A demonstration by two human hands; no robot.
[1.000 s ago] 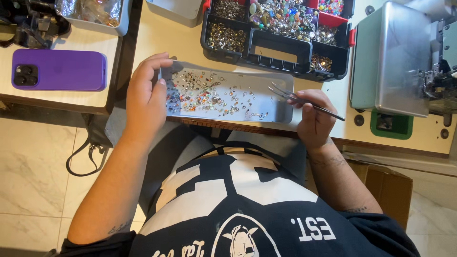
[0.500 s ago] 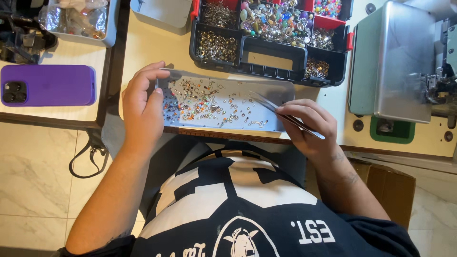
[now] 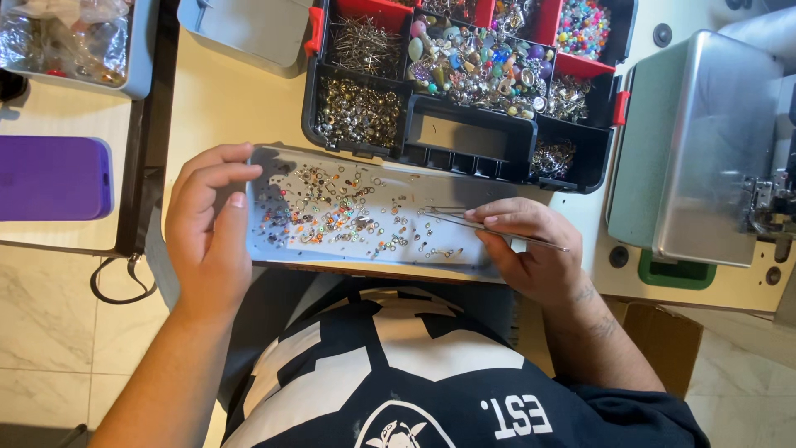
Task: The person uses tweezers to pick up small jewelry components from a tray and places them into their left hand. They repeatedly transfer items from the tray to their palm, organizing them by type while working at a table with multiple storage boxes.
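A pale wooden worktable (image 3: 224, 99) is shown from above, with a marble-patterned floor (image 3: 50, 332) visible at lower left. At the right edge a grey metal machine housing (image 3: 688, 141) is seen, standing on the table above a green pad (image 3: 676, 272).

At top centre a black compartmented organiser box (image 3: 464, 137) with red latches is set; its compartments are filled with metal pins, silver rings, mixed coloured beads and small metal findings, while the long central compartment is seen empty. A grey lid (image 3: 249, 29) lies just beside it to the left. On a separate surface at far left a purple phone (image 3: 50, 178) and a clear container (image 3: 75, 41) of wrapped items are placed.

Directly in front of the person, at the near table edge, a shallow grey rectangular tray (image 3: 464, 249) is positioned; small coloured beads and metal rings (image 3: 348, 211) are scattered over it, most densely toward its left half.

The left hand (image 3: 207, 232) is curled around the tray's left end, the fingers laid over the rim and the thumb along the near side, so that the tray is gripped. The right hand (image 3: 531, 253) is rested at the tray's right end, its thumb and fingers pressed together on fine metal tweezers (image 3: 464, 220), whose tips are pointed leftward over the scattered pieces; whether a piece is held between the tips cannot be told.
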